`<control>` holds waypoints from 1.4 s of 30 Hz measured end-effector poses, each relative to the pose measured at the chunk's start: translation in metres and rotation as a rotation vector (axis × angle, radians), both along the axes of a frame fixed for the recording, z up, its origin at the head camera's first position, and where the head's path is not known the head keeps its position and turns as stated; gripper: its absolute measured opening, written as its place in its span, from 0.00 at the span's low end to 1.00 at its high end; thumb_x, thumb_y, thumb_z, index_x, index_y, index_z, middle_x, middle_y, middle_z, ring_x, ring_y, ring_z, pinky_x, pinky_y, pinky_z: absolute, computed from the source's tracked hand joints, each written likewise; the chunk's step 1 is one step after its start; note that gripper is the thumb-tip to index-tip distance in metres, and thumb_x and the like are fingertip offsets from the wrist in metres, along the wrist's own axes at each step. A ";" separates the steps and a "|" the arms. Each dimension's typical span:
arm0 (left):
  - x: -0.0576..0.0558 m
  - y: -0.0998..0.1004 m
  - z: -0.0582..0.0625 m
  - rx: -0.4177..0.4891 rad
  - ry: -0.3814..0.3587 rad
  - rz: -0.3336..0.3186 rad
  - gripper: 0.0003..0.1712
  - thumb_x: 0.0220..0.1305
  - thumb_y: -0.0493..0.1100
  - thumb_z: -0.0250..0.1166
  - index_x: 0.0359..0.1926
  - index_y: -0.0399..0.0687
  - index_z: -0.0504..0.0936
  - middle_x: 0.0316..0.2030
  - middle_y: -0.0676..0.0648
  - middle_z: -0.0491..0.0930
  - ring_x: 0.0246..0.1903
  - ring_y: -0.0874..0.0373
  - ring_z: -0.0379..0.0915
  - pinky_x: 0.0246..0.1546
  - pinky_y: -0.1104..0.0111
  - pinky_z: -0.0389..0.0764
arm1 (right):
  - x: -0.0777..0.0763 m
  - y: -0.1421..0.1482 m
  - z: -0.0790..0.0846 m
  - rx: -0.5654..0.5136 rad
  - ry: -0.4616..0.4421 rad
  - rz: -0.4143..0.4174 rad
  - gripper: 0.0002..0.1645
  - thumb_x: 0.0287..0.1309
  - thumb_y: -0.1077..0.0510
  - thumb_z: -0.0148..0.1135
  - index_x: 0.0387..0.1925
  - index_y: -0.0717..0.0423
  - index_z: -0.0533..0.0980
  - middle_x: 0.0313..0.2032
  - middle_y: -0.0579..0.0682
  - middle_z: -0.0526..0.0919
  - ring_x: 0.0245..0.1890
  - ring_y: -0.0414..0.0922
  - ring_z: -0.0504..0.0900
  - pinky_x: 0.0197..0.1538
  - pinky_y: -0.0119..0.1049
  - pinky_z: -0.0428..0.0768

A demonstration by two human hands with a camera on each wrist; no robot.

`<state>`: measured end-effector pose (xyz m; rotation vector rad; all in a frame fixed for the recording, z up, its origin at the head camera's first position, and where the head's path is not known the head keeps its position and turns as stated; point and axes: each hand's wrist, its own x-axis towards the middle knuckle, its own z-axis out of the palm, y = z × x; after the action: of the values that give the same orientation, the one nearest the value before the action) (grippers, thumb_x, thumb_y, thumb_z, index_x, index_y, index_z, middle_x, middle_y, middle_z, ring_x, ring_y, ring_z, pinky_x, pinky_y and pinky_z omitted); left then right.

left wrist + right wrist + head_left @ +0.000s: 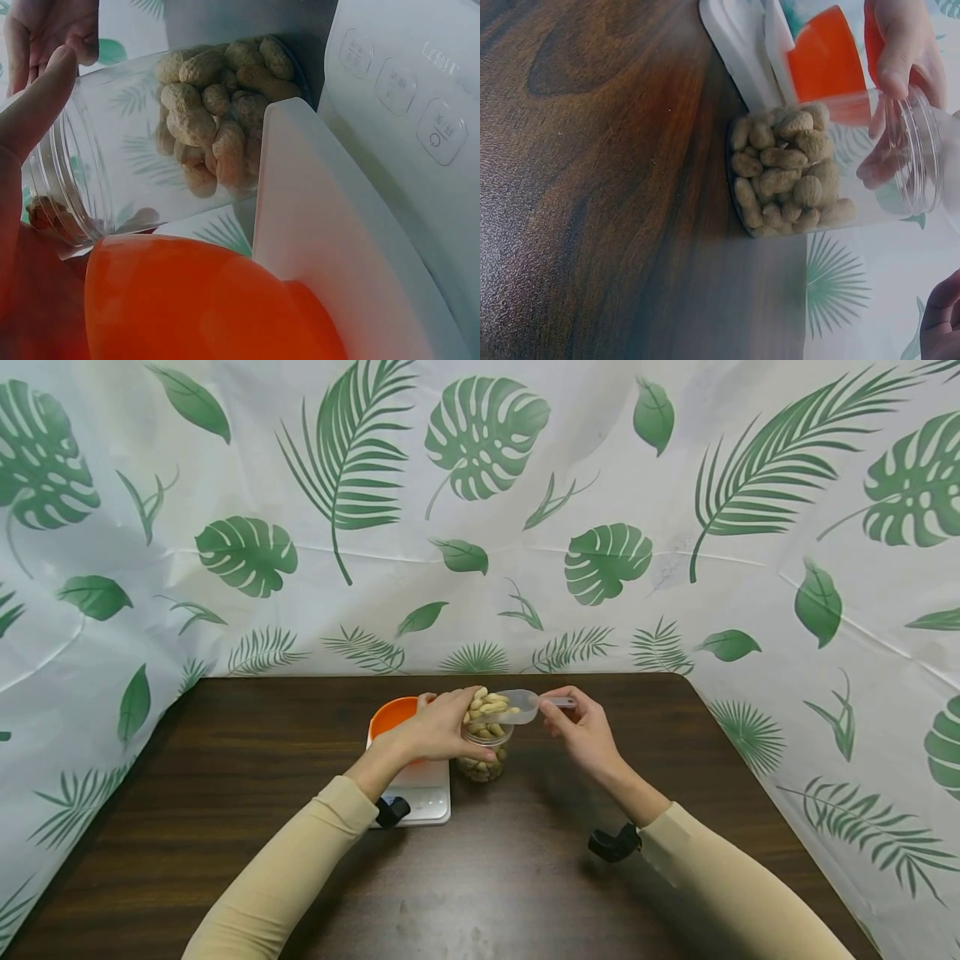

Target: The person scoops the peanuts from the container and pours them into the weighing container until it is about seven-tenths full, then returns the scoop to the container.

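A clear jar [481,770] stands on the table with unshelled peanuts [784,169] in its lower half. My left hand [441,727] grips the jar around its neck, thumb on the near side. With thumb and fingers, my right hand [587,733] pinches the handle of a translucent scoop [527,707]. The scoop lies level over the jar's mouth, with several peanuts [487,703] heaped at its far end beside the left fingers. In the right wrist view, the scoop's pale bowl shows only partly past the jar's rim.
Just left of the jar sits a white kitchen scale [431,807] with printed buttons. An orange bowl [384,717] rests on it, partly behind the left hand. The dark wooden table [525,877] ends at a leaf-patterned curtain [517,585].
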<state>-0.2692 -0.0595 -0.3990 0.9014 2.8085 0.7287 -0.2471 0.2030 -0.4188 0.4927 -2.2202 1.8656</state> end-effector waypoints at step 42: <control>0.002 -0.007 0.009 0.043 0.071 -0.062 0.61 0.51 0.64 0.80 0.80 0.55 0.59 0.61 0.46 0.73 0.60 0.50 0.69 0.56 0.46 0.63 | 0.003 0.004 -0.005 -0.063 -0.027 0.022 0.12 0.73 0.63 0.60 0.50 0.72 0.76 0.33 0.52 0.85 0.29 0.46 0.78 0.33 0.31 0.77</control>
<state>-0.2671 -0.0663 -0.3903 1.0373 2.8212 0.7660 -0.2445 0.2071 -0.4241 0.4852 -2.1732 1.9582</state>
